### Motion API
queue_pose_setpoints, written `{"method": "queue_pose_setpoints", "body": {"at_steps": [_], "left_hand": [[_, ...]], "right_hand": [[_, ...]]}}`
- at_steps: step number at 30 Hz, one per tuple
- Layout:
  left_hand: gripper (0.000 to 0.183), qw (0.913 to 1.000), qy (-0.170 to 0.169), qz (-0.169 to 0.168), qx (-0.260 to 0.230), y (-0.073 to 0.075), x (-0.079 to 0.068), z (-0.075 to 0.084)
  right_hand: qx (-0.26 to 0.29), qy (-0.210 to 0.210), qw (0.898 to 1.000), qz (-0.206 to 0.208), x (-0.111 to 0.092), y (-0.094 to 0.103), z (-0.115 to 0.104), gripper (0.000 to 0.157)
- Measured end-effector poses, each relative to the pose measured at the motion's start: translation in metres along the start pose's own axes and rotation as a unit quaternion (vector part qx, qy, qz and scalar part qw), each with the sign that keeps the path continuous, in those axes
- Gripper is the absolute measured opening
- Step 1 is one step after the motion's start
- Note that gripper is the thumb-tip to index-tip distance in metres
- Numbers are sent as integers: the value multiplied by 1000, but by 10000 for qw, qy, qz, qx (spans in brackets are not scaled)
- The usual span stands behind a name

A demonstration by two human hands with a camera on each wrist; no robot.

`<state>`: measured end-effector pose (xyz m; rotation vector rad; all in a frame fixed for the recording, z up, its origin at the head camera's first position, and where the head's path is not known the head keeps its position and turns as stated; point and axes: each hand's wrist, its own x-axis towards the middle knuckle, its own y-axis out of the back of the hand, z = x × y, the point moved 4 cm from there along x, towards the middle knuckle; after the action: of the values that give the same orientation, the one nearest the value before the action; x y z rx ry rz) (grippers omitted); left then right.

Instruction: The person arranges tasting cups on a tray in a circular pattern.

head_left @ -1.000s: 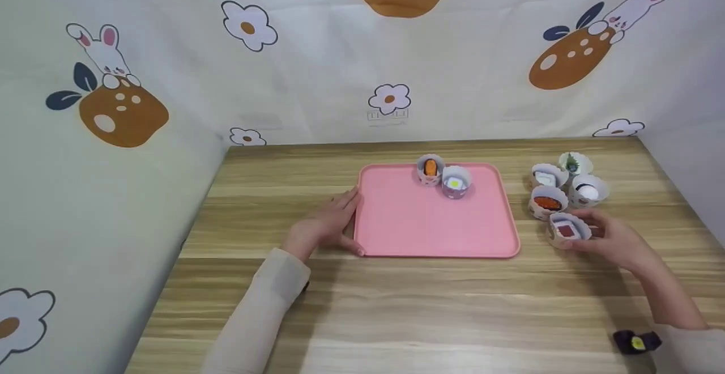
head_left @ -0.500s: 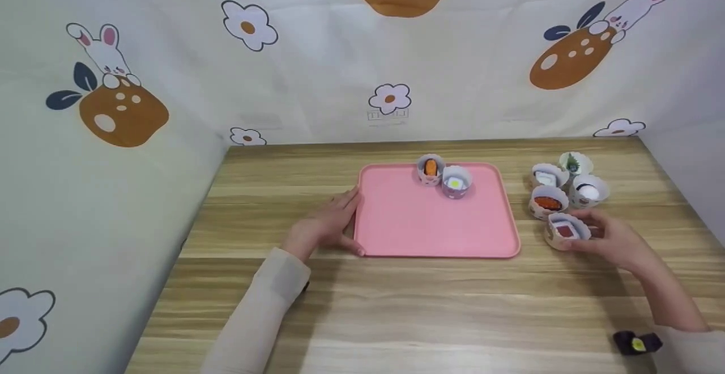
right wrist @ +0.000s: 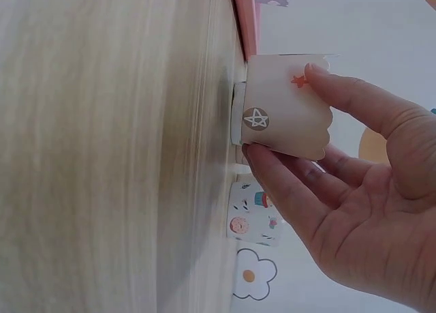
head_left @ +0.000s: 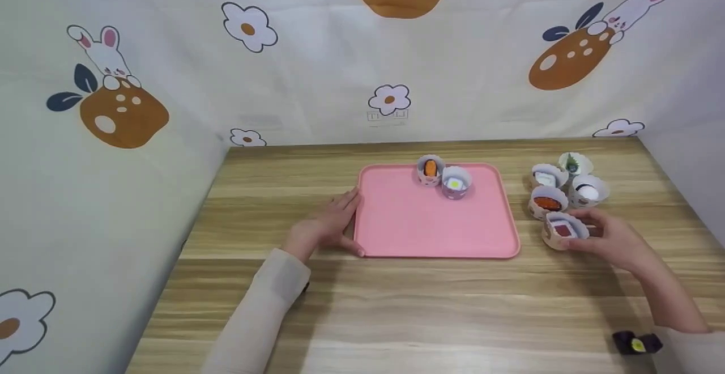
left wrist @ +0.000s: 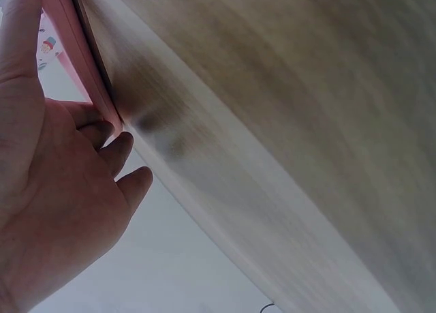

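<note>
In the head view, the left hand is lying at nine o'clock of the pink tray, its fingers stretching out loosely and touching the rim, clasping nothing. Two cups are standing side by side within the tray toward twelve and one o'clock: the orange-filled cup and the yellow-dotted cup. The right hand is grasping the red-topped cup, which is sitting just outside the tray, between three and four o'clock of it. Toward twelve o'clock from that cup, four more cups are clustering on the wooden table.

In the left wrist view, the left hand is filling the nine o'clock side, its fingers slightly bending beside the tray's edge, which is running along ten and eleven o'clock.

In the right wrist view, the right hand is reaching in from four o'clock, its thumb and fingers pinching the red-topped cup from opposite sides. I am not able to tell whether its base is touching the table. A doughnut-printed cup is standing near it, toward six o'clock.
</note>
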<state>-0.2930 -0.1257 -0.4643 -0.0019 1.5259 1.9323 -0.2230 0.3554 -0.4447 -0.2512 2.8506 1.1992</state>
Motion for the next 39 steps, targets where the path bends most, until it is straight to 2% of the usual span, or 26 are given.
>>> {"method": "queue_pose_setpoints", "body": {"at_steps": [7, 14, 21, 32, 39], "left_hand": [[130, 9999, 84, 23, -104, -1, 0, -1], [130, 9999, 123, 55, -44, -2, 1, -3], [129, 9997, 114, 61, -183, -1, 0, -2], [130, 9998, 173, -7, -39, -1, 1, -1], [130, 9998, 173, 25, 32, -1, 0, -1]], "right_hand": [[-47, -62, 9999, -113, 2, -3, -4, 68], [-38, -32, 9999, -109, 4, -5, -9, 66], [58, 24, 9999, -100, 7, -8, -17, 64], [32, 59, 9998, -210, 13, -16, -28, 60], [235, 259, 9992, -180, 18, -20, -37, 60]]}}
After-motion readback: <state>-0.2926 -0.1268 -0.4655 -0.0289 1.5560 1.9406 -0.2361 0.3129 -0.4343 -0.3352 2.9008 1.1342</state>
